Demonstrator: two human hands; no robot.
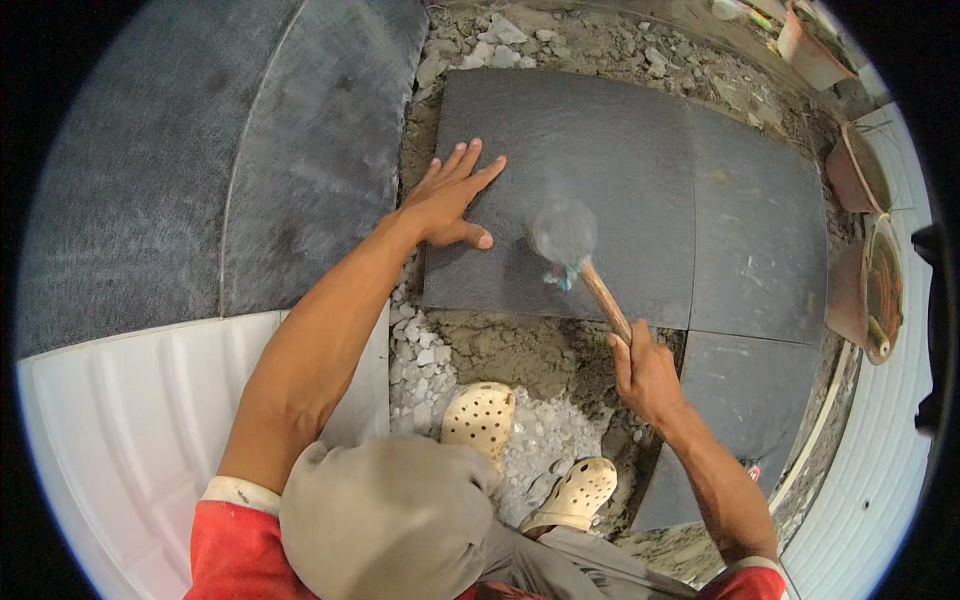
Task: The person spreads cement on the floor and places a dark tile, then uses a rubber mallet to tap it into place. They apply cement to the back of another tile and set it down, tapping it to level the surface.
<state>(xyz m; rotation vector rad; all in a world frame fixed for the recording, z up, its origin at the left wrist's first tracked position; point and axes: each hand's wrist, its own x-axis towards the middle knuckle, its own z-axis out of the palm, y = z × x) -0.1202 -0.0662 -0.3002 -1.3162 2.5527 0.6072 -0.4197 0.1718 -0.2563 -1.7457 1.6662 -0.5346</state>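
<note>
My left hand [452,200] lies flat with fingers spread on the left part of a large dark grey tile [620,150]. My right hand [650,375] is wrapped round the wooden handle of a mallet [607,303]. The mallet's pale round head is smeared by motion over the middle of this tile, with a scrap of teal material where it meets the handle. Whether the head touches the tile, I cannot tell. Two more dark tiles adjoin on the right: one beside it [760,240] and one nearer me [735,400].
Wet mortar [510,350] and broken white rubble [415,370] lie along the tile's near edge, around my cream clogs [480,418]. Dark slabs [150,170] and a white ribbed panel [150,400] are at left. Several buckets [848,290] line the right side.
</note>
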